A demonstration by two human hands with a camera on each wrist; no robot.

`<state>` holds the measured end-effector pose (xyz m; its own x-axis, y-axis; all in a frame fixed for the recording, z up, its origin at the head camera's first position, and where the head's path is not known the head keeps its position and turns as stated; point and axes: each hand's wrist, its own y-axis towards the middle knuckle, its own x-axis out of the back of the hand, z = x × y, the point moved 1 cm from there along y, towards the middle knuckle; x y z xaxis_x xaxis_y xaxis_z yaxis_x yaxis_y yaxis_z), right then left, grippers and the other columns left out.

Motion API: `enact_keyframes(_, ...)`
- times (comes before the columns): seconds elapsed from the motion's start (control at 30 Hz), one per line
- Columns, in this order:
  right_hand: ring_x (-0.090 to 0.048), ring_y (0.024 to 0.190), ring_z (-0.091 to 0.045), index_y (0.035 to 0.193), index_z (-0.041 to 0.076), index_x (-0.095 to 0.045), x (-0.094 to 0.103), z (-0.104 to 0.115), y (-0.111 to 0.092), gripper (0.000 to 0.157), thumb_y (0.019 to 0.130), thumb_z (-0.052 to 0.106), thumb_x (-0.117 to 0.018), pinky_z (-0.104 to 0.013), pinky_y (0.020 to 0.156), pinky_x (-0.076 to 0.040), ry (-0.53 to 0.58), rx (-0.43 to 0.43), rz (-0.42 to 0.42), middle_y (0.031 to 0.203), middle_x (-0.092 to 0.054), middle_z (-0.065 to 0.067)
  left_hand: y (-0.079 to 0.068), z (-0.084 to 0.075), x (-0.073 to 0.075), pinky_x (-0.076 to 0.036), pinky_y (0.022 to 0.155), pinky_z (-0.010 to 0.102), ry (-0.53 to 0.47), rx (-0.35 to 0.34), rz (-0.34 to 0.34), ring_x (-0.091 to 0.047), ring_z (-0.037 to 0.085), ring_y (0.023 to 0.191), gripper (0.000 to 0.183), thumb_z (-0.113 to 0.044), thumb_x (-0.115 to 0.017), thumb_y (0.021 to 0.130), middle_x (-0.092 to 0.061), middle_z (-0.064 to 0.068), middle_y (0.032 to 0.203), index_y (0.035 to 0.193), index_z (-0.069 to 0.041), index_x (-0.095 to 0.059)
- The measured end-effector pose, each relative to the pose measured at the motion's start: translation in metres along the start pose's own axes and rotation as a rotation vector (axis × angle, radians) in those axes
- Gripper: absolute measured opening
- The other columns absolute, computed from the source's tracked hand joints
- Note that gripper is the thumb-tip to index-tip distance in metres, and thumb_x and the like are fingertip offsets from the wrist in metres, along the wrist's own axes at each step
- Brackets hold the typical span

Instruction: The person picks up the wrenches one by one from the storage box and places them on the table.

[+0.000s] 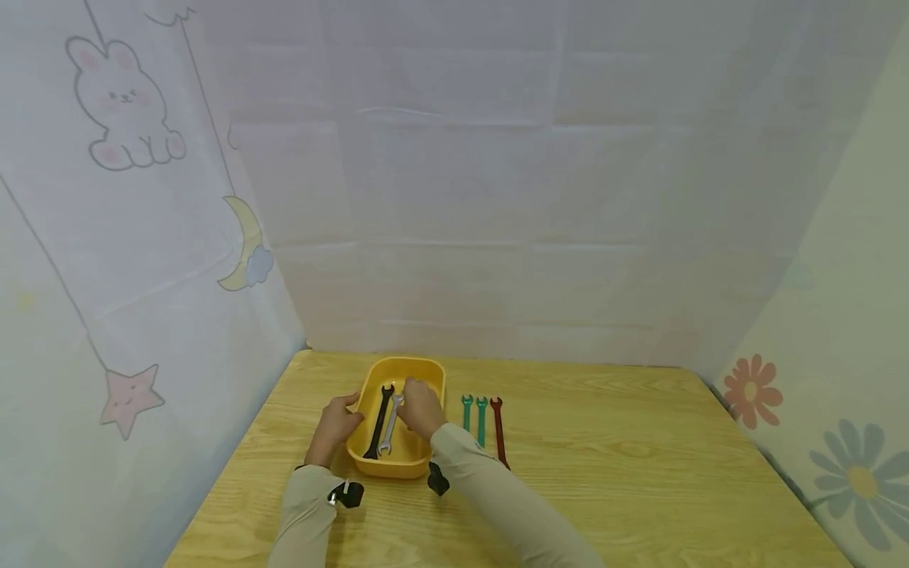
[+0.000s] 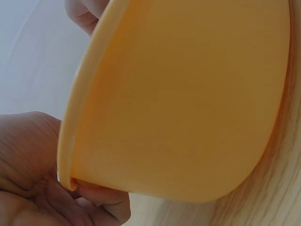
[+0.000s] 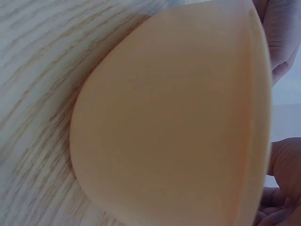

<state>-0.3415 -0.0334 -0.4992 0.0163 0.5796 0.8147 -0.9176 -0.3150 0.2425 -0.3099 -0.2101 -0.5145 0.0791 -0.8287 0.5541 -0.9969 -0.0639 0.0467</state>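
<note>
Head view: black wrench (image 1: 378,430) and silver wrench (image 1: 389,434) lie in the yellow tray (image 1: 392,471), green wrenches (image 1: 481,422) and red wrench (image 1: 499,430) (three) outside on the surface (image 1: 611,450); left grip (image 1: 337,427) pinches the tray, right grip (image 1: 422,408) I can't tell.

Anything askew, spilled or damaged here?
Nothing stands out: the yellow tray sits upright on the table, holding a black wrench and a silver wrench; two green wrenches and a red wrench lie beside it.

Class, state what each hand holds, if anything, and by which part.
Left hand: the yellow tray, by its left rim. Right hand: near the far end of the silver wrench; a grip cannot be told.
</note>
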Motion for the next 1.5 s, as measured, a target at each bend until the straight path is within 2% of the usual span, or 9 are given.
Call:
enact_keyframes(0.23,-0.052,0.039,-0.012,0.093,-0.006,-0.067,-0.001,0.006,0.004,0.006,0.088,-0.003,-0.067,-0.022,0.038,-0.038,0.049,-0.061,0.059,0.055,-0.055,-0.004,0.001,0.003,-0.001,-0.041,0.047,0.028,0.003,-0.001,0.002,-0.053,0.02,0.051,0.053,0.004,-0.055,0.09,-0.069,0.025,0.081,0.142,0.01,-0.047)
enact_keyframes(0.43,-0.053,0.039,-0.01,0.086,-0.003,-0.069,-0.006,0.008,0.006,0.002,0.088,-0.001,-0.07,-0.023,0.04,-0.042,0.024,-0.08,0.086,0.052,-0.056,-0.002,0.002,0.002,-0.001,-0.042,0.047,0.028,-0.003,0.003,0.003,-0.055,0.021,0.052,0.054,0.004,-0.055,0.089,-0.069,0.024,0.08,0.142,0.009,-0.047)
enact_keyframes(0.63,-0.053,0.04,-0.012,0.062,0.006,-0.061,-0.011,0.007,0.008,0.028,0.088,-0.002,-0.069,-0.024,0.04,-0.041,0.004,-0.083,0.099,0.046,-0.052,-0.001,0.002,0.0,-0.002,-0.039,0.047,0.027,-0.003,-0.001,0.005,-0.046,0.014,0.047,0.054,0.003,-0.055,0.089,-0.066,0.023,0.074,0.142,0.009,-0.047)
enact_keyframes(0.73,-0.052,0.038,-0.011,0.057,0.008,-0.059,-0.015,0.006,0.009,0.034,0.087,-0.002,-0.07,-0.024,0.04,-0.041,-0.02,-0.075,0.094,0.043,-0.051,0.0,0.002,0.0,-0.003,-0.037,0.047,0.026,-0.001,0.004,0.004,-0.042,0.013,0.046,0.053,0.003,-0.055,0.09,-0.065,0.025,0.073,0.142,0.009,-0.048)
enact_keyframes(0.9,-0.049,0.034,-0.01,0.06,0.006,-0.065,-0.022,0.007,0.01,0.028,0.087,0.0,-0.073,-0.023,0.039,-0.041,-0.076,-0.072,0.095,0.041,-0.05,0.001,0.002,-0.002,-0.003,-0.042,0.049,0.028,0.017,-0.018,-0.002,-0.052,0.017,0.054,0.053,0.005,-0.057,0.088,-0.068,0.032,0.099,0.139,0.013,-0.049)
enact_keyframes(0.97,-0.05,0.036,-0.011,0.066,0.004,-0.068,-0.022,0.01,0.01,0.021,0.086,0.0,-0.073,-0.024,0.04,-0.042,-0.093,-0.073,0.096,0.044,-0.053,-0.001,0.001,-0.003,-0.002,-0.043,0.05,0.029,0.02,-0.024,-0.002,-0.053,0.017,0.055,0.052,0.005,-0.057,0.088,-0.068,0.032,0.104,0.139,0.013,-0.049)
enact_keyframes(1.1,-0.057,0.045,-0.015,0.076,0.001,-0.071,-0.022,0.014,0.01,0.011,0.086,0.0,-0.072,-0.027,0.045,-0.047,-0.134,-0.054,0.111,0.056,-0.061,-0.006,0.001,-0.002,-0.001,-0.04,0.049,0.028,0.022,-0.019,-0.003,-0.049,0.015,0.052,0.053,0.005,-0.057,0.088,-0.07,0.028,0.095,0.14,0.012,-0.049)
enact_keyframes(1.3,-0.058,0.051,-0.016,0.066,0.007,-0.062,-0.035,0.01,0.011,0.029,0.094,0.012,-0.067,-0.029,0.049,-0.048,-0.171,0.023,0.092,0.061,-0.062,-0.006,0.003,0.0,-0.001,-0.033,0.046,0.026,0.02,-0.017,0.004,-0.035,0.011,0.046,0.053,0.003,-0.055,0.09,-0.066,0.021,0.073,0.142,0.01,-0.048)
enact_keyframes(1.5,-0.055,0.052,-0.016,0.07,0.009,-0.062,-0.036,0.016,0.009,0.028,0.097,0.015,-0.064,-0.03,0.049,-0.047,-0.227,-0.019,0.167,0.063,-0.06,-0.005,0.002,0.003,-0.001,-0.034,0.046,0.027,0.012,-0.011,0.007,-0.035,0.011,0.045,0.052,0.003,-0.056,0.091,-0.067,0.02,0.075,0.142,0.01,-0.048)
